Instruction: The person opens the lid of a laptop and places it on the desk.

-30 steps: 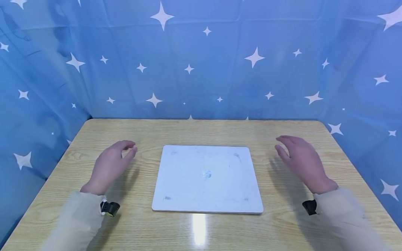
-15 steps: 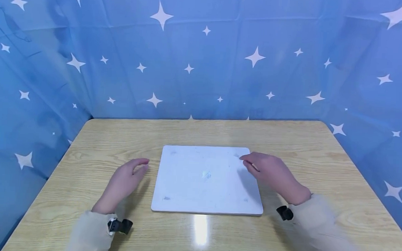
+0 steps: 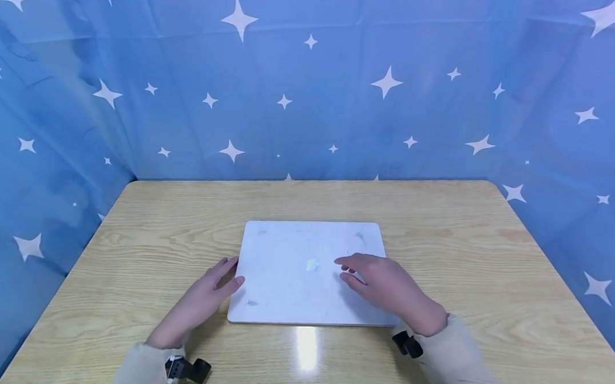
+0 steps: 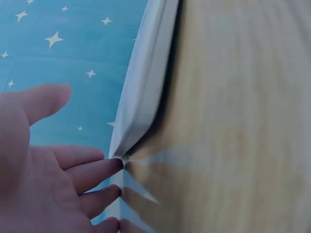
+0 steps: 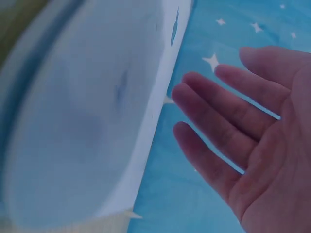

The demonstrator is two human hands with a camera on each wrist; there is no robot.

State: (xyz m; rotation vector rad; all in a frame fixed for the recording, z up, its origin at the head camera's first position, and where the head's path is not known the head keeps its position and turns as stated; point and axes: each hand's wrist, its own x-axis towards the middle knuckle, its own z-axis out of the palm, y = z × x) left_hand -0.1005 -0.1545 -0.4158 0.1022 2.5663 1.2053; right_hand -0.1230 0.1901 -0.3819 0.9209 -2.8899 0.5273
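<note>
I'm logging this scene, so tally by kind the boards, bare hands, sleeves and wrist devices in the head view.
Flat white rectangular board: 1
Bare hands, left hand and right hand: 2
Beige fabric sleeves, left sleeve and right sleeve: 2
Black wrist devices, left device and right device: 2
Total: 7

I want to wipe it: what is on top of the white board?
The white board bears a pale mark near its middle and faint smudges near some corners. The right hand hides part of its right side in the head view.
</note>
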